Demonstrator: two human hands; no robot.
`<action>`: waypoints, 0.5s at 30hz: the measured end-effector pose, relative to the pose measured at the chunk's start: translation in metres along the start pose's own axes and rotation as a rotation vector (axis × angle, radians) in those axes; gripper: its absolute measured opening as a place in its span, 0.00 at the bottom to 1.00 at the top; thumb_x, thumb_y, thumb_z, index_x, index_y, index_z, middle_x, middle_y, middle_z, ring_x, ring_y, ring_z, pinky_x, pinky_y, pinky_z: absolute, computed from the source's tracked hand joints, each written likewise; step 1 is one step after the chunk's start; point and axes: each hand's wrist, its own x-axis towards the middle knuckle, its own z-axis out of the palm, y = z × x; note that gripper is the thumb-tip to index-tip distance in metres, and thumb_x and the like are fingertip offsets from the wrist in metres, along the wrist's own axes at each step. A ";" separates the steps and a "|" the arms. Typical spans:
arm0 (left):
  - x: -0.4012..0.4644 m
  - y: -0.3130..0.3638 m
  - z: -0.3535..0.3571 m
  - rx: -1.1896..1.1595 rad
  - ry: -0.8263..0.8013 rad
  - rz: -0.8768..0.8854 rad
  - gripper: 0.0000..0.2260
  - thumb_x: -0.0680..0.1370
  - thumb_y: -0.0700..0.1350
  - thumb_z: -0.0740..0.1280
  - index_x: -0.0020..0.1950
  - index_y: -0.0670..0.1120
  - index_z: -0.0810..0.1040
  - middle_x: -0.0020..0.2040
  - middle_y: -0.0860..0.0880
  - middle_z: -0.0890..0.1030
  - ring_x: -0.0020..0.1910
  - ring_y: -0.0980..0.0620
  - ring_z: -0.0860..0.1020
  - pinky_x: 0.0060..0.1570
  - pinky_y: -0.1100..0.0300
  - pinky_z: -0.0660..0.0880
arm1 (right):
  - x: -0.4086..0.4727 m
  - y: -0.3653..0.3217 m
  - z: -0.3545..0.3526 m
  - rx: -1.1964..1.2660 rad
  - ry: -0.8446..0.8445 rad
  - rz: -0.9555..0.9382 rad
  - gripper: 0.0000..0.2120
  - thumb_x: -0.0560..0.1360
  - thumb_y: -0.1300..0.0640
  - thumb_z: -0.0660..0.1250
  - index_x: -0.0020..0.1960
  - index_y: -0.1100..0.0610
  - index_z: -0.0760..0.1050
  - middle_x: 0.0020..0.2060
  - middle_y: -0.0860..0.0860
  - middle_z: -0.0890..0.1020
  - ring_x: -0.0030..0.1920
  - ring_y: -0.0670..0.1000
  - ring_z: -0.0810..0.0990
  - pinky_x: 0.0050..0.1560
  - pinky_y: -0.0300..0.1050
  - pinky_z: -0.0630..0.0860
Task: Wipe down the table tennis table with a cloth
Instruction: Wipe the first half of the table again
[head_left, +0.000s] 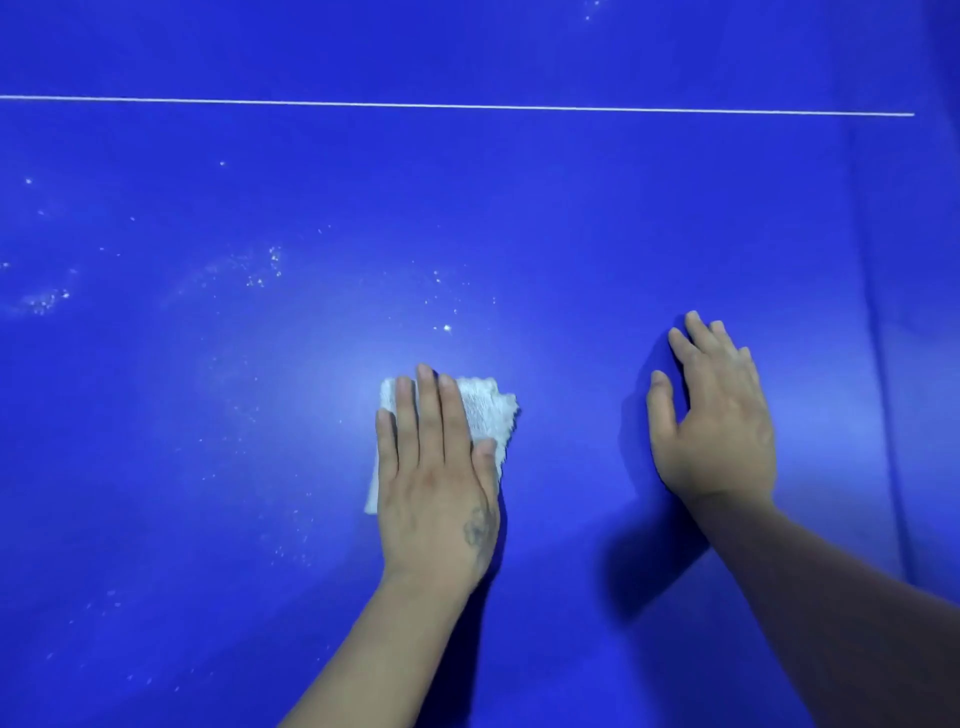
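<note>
The blue table tennis table (571, 218) fills the whole view. A folded white cloth (485, 410) lies on it near the middle. My left hand (436, 478) lies flat on the cloth with straight fingers, pressing it onto the surface and covering most of it. My right hand (714, 421) rests flat on the bare table to the right of the cloth, fingers spread and holding nothing.
White specks and dusty smears (265, 270) are scattered over the left and middle of the table. A thin white line (467, 106) crosses the table at the far side. A darker blue strip (914, 312) runs along the right edge.
</note>
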 end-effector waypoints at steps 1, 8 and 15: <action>0.017 0.001 0.000 -0.006 0.014 -0.028 0.30 0.90 0.53 0.46 0.87 0.37 0.50 0.88 0.38 0.49 0.87 0.40 0.45 0.85 0.39 0.50 | 0.000 -0.001 0.000 -0.009 -0.002 0.001 0.23 0.85 0.52 0.59 0.77 0.59 0.73 0.81 0.51 0.69 0.83 0.54 0.62 0.84 0.55 0.56; 0.118 0.059 0.004 -0.078 0.031 -0.042 0.31 0.89 0.54 0.45 0.87 0.36 0.50 0.87 0.36 0.49 0.87 0.38 0.46 0.85 0.41 0.46 | 0.002 0.001 0.001 -0.035 -0.007 0.005 0.24 0.83 0.52 0.59 0.77 0.59 0.73 0.80 0.52 0.70 0.83 0.55 0.64 0.85 0.54 0.55; 0.057 0.092 0.011 -0.113 -0.005 0.274 0.30 0.89 0.53 0.47 0.87 0.38 0.49 0.88 0.40 0.47 0.88 0.41 0.44 0.85 0.42 0.49 | 0.002 0.005 0.005 -0.108 -0.040 0.028 0.29 0.84 0.50 0.56 0.83 0.61 0.63 0.84 0.53 0.63 0.85 0.54 0.59 0.85 0.55 0.54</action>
